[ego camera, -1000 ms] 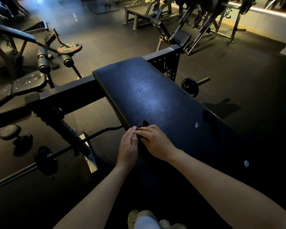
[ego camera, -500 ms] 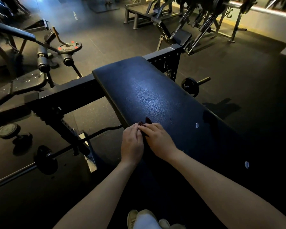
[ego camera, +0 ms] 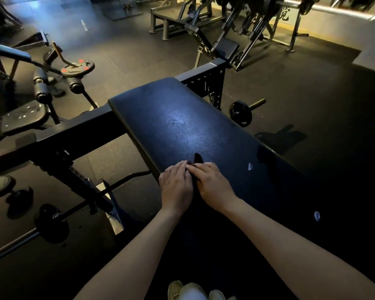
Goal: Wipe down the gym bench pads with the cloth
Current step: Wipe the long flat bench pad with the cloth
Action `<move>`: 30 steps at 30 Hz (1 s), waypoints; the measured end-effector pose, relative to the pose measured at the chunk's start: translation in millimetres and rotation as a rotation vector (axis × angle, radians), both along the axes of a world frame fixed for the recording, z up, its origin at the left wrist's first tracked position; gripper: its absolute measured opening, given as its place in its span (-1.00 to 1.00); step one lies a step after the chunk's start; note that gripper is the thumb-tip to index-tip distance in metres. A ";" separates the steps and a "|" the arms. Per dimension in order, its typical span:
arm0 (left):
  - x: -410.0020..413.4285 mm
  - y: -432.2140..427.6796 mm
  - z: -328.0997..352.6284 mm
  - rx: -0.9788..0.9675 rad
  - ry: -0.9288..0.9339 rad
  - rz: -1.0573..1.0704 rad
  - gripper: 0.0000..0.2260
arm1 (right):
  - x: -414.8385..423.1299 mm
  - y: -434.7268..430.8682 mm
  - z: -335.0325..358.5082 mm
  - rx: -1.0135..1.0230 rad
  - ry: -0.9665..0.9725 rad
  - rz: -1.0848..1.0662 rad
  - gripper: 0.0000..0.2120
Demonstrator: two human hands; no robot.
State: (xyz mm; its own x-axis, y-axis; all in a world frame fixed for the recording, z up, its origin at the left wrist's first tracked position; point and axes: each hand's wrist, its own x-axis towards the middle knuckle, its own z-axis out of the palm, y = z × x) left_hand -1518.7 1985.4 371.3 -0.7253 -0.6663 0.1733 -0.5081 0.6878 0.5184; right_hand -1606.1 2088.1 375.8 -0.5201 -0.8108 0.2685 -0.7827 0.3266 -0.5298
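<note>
On the near left edge of the one dark bench pad lie two hands, side by side with fingertips touching, and between them peeks one dark cloth, its tip poking out just past the fingers. The left hand rests flat, palm down, fingers loosely extended at the pad's edge; the right hand presses palm down over the cloth, fingers spread forward, pinning rather than clutching it. Two pale marks dot the pad to the right.
</note>
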 end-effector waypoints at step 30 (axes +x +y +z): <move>-43.5 0.7 5.9 -0.009 -0.074 -0.138 -0.36 | -34.9 10.1 2.4 0.002 -0.026 -0.225 -0.59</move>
State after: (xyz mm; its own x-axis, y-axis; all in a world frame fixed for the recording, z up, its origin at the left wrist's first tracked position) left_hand -1562.2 1986.0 377.2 -0.8206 -0.5585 0.1214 -0.4454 0.7581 0.4763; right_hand -1640.9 2098.2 378.2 -0.6947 -0.6740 0.2513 -0.6759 0.4922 -0.5486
